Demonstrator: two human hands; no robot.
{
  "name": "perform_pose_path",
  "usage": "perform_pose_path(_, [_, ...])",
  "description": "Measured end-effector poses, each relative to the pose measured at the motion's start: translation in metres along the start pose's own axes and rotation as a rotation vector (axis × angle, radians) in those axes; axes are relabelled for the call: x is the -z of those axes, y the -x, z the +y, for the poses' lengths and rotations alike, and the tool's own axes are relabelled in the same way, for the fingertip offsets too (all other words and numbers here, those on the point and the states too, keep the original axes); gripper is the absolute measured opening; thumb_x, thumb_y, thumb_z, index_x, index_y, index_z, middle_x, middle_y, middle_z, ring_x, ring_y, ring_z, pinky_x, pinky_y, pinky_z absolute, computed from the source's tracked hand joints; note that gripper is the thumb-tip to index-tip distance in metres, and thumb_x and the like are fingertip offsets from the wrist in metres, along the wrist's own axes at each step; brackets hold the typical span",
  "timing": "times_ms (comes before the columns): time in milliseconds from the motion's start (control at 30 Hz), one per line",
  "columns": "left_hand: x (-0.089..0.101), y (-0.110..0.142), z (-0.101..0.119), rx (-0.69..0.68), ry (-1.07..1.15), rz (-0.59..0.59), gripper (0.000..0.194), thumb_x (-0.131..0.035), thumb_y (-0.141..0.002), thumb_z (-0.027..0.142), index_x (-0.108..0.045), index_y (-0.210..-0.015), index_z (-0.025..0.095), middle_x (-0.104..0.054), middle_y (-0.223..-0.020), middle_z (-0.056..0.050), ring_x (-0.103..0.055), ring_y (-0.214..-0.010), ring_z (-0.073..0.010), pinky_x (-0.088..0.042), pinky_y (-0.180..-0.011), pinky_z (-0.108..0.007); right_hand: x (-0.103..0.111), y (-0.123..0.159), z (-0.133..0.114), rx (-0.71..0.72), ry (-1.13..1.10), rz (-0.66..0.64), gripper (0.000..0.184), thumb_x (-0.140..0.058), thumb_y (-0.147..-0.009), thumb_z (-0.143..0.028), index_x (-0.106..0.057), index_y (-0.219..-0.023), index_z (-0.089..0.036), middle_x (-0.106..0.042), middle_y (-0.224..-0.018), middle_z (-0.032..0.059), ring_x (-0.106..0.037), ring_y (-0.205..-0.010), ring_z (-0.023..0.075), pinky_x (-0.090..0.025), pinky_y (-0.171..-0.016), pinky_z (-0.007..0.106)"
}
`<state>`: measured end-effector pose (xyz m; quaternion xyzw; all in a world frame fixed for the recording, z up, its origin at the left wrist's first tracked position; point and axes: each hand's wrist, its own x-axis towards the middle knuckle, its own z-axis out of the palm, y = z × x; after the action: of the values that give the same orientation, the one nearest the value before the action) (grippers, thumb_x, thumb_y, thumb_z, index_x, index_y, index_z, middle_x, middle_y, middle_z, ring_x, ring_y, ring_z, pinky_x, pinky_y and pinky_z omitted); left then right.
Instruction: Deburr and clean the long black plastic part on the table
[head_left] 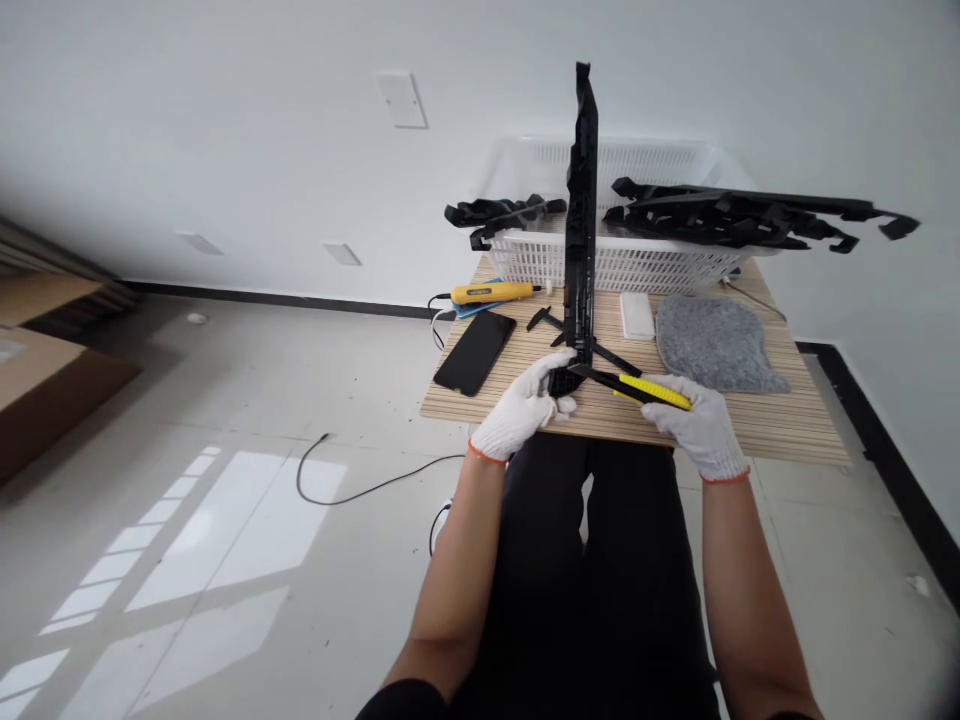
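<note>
While the desk (795,430) carries everything, a white basket (660,262) takes up its far side, with loose black pieces (735,215) lying across its rim at the right and a smaller bunch (502,212) at the left. One long black strip (581,220) rises in front of the basket, its near end at the desk's front edge; whether that end rests on the wood, I cannot tell. A grey felt pad (720,345) lies to the right. Both hands wear white gloves: the left hand (521,405) is clamped round the strip's near end, the right hand (697,425) is closed on a yellow-and-black knife (652,390). Smaller still are the phone (475,353), the yellow corded tool (491,292), the caliper (615,358) partly behind the strip, and a white block (637,316).

The step in hand looks like trimming the strip's near end — the blade is right at it, though actual cutting cannot be made out. The next move calls for a firm left hold and a short, light stroke — blade angled away from the left thumb.
</note>
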<state>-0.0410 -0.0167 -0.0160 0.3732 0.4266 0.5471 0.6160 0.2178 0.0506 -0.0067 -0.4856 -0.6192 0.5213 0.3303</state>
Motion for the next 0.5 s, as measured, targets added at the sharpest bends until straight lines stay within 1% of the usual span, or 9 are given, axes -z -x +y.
perform_pose_path(67, [0.0005, -0.0013, -0.0016, -0.019, 0.008, 0.001, 0.087, -0.050, -0.052, 0.007, -0.059, -0.136, 0.027, -0.049, -0.159, -0.007, -0.070, -0.081, -0.0072, -0.053, -0.065, -0.018, 0.0003, 0.0013, -0.0001, -0.007, 0.003, -0.041, 0.054, -0.089, -0.066, -0.043, -0.079, -0.113, -0.018, -0.076, -0.091, 0.0055, -0.062, -0.067, 0.0150, -0.054, -0.061, 0.028])
perform_pose_path(100, [0.0006, -0.0018, -0.0021, -0.025, 0.004, 0.008, 0.086, -0.049, -0.052, 0.007, -0.059, -0.136, 0.027, -0.047, -0.160, -0.007, -0.071, -0.081, -0.0072, -0.054, -0.066, -0.018, 0.0001, 0.0019, -0.0001, -0.007, 0.008, -0.038, 0.052, -0.089, -0.066, -0.043, -0.080, -0.111, -0.019, -0.075, -0.090, 0.0051, -0.061, -0.065, 0.0138, -0.053, -0.059, 0.027])
perform_pose_path(200, [0.0006, -0.0029, -0.0027, -0.020, -0.006, 0.035, 0.086, -0.050, -0.052, 0.008, -0.059, -0.135, 0.028, -0.040, -0.165, -0.007, -0.072, -0.085, -0.0079, -0.057, -0.068, -0.018, -0.0010, 0.0030, 0.0001, 0.007, -0.009, 0.063, 0.051, -0.089, -0.067, -0.043, -0.080, -0.111, -0.019, -0.072, -0.080, 0.0028, -0.054, -0.057, 0.0108, -0.049, -0.054, 0.026])
perform_pose_path(233, [0.0006, -0.0029, -0.0025, -0.017, -0.005, 0.039, 0.086, -0.051, -0.052, 0.008, -0.058, -0.136, 0.028, -0.039, -0.166, -0.007, -0.072, -0.086, -0.0081, -0.057, -0.069, -0.018, -0.0011, 0.0031, 0.0003, 0.005, -0.025, 0.077, 0.052, -0.090, -0.066, -0.043, -0.080, -0.111, -0.018, -0.071, -0.077, 0.0019, -0.052, -0.055, 0.0103, -0.047, -0.053, 0.026])
perform_pose_path(333, [0.0009, -0.0025, -0.0017, -0.012, -0.004, 0.033, 0.087, -0.051, -0.053, 0.008, -0.057, -0.137, 0.028, -0.038, -0.166, -0.007, -0.072, -0.087, -0.0083, -0.059, -0.072, -0.019, -0.0009, 0.0025, 0.0008, -0.010, -0.030, 0.078, 0.054, -0.092, -0.063, -0.041, -0.080, -0.110, -0.017, -0.069, -0.073, 0.0005, -0.051, -0.054, 0.0097, -0.046, -0.053, 0.025])
perform_pose_path(433, [0.0013, -0.0023, -0.0013, -0.009, -0.007, 0.022, 0.085, -0.051, -0.054, 0.008, -0.056, -0.137, 0.027, -0.038, -0.166, -0.007, -0.073, -0.088, -0.0087, -0.060, -0.075, -0.020, -0.0004, 0.0013, 0.0012, 0.004, -0.012, 0.135, 0.050, -0.090, -0.066, -0.041, -0.080, -0.110, -0.017, -0.067, -0.070, -0.0002, -0.051, -0.054, 0.0096, -0.046, -0.052, 0.024])
perform_pose_path(500, [0.0014, -0.0028, -0.0018, -0.013, -0.007, 0.016, 0.084, -0.051, -0.054, 0.008, -0.056, -0.136, 0.026, -0.040, -0.165, -0.008, -0.073, -0.088, -0.0090, -0.060, -0.076, -0.021, -0.0003, 0.0008, 0.0011, 0.034, 0.015, 0.101, 0.049, -0.090, -0.066, -0.040, -0.080, -0.109, -0.017, -0.067, -0.070, 0.0002, -0.050, -0.053, 0.0094, -0.045, -0.052, 0.024])
